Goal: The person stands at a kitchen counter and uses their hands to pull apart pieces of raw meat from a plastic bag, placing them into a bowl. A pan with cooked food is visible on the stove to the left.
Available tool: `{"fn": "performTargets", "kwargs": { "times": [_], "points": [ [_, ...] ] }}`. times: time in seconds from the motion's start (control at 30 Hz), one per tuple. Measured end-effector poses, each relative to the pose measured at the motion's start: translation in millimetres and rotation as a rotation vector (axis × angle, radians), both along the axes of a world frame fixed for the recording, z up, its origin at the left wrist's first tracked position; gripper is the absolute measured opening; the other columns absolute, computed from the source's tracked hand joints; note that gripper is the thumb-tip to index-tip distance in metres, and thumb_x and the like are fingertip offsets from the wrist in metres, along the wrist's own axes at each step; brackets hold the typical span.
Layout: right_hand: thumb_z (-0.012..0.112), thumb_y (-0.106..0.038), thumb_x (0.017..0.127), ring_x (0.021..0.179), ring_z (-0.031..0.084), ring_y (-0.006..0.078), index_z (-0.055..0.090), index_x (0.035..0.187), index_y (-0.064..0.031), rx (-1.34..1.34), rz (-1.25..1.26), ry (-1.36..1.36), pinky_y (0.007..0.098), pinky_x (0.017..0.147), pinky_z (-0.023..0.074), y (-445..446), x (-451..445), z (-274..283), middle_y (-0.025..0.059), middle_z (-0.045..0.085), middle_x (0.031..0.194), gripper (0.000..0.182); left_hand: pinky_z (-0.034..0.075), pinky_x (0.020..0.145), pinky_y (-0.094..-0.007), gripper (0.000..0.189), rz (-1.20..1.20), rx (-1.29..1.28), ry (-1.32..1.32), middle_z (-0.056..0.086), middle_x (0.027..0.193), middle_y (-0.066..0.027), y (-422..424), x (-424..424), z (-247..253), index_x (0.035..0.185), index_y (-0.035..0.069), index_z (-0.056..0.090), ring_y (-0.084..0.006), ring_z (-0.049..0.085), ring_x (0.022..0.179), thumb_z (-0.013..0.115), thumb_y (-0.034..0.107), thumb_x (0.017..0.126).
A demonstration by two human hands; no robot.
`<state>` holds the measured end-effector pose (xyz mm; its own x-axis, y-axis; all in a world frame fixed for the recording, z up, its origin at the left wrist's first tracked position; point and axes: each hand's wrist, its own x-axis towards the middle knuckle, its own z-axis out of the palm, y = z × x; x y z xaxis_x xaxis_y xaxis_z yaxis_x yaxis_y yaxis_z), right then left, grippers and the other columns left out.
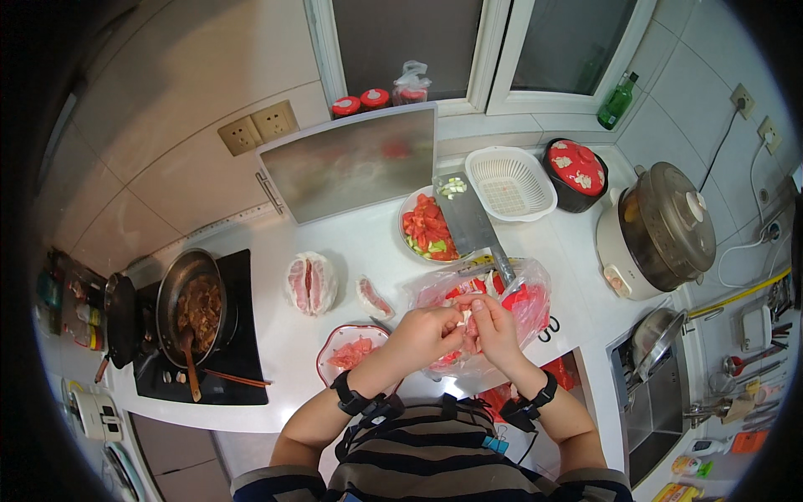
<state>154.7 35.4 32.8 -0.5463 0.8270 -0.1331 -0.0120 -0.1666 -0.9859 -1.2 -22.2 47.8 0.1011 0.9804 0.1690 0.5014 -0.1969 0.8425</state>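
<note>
My left hand and my right hand meet over a clear plastic bag with red printed packaging in it. Between their fingertips is a pinkish piece of pomelo flesh with pale membrane on it. To the left, a partly opened pomelo in white pith stands on the counter. One loose pomelo segment lies beside it. Below that, a red-rimmed bowl holds peeled pink flesh and is partly covered by my left forearm.
A cleaver with chopped scallion on its blade rests across a bowl of cut tomatoes. Left, a frying pan of cooked food sits on the black cooktop. Right are a white basket, an electric cooker and the sink.
</note>
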Motion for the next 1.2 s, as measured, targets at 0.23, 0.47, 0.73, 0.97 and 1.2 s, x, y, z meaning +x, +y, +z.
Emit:
{"fn": "performTargets", "kwargs": {
  "times": [0.23,0.47,0.73,0.97,1.2],
  "points": [
    [0.037,-0.024,0.1,0.041,0.049,0.0077,0.057,0.109,-0.0007,-0.056,0.016,0.001,0.0205,0.038,0.0403,2,2,1,0.0027,0.054,0.061,0.032,0.047,0.057,-0.0382,0.011,0.188,0.251,0.237,0.057,0.066,-0.0116,7,7,-6,0.074,0.003,0.056,-0.0301,0.058,0.062,0.065,0.009,0.071],
    [0.036,-0.027,0.1,0.042,0.052,0.0101,0.056,0.112,0.0011,-0.152,0.062,0.023,0.0218,0.042,0.0442,12,10,-5,0.0039,0.057,0.063,0.036,0.048,0.06,-0.0397,0.01,0.267,0.302,0.287,0.057,0.069,-0.0125,13,3,-4,0.075,0.003,0.056,-0.031,0.058,0.066,0.064,0.008,0.071],
    [0.038,-0.028,0.1,0.058,0.058,0.0113,0.052,0.117,-0.0015,-0.368,0.043,0.162,0.0244,0.054,0.049,9,8,4,0.0047,0.061,0.078,0.034,0.047,0.06,-0.0387,0.01,0.221,0.286,0.214,0.055,0.071,-0.012,13,1,0,0.077,0.004,0.056,-0.0304,0.057,0.067,0.064,0.008,0.072],
    [0.048,-0.021,0.096,0.062,0.057,0.0117,0.051,0.117,-0.0038,-0.17,0.245,-0.025,0.0249,0.054,0.047,13,17,-2,0.0036,0.06,0.083,0.027,0.046,0.061,-0.0391,0.011,0.23,0.319,0.277,0.053,0.072,-0.0129,14,0,-3,0.079,0.002,0.055,-0.0305,0.055,0.07,0.062,0.008,0.074],
    [0.047,-0.017,0.096,0.06,0.053,0.0115,0.046,0.118,-0.0085,-0.22,0.21,0.041,0.0233,0.054,0.0432,15,27,-3,0.005,0.056,0.094,0.024,0.048,0.067,-0.0388,0.012,0.131,0.12,0.103,0.06,0.081,-0.0156,14,-12,-3,0.088,0.001,0.06,-0.033,0.059,0.075,0.06,0.01,0.08]
  ]
}}
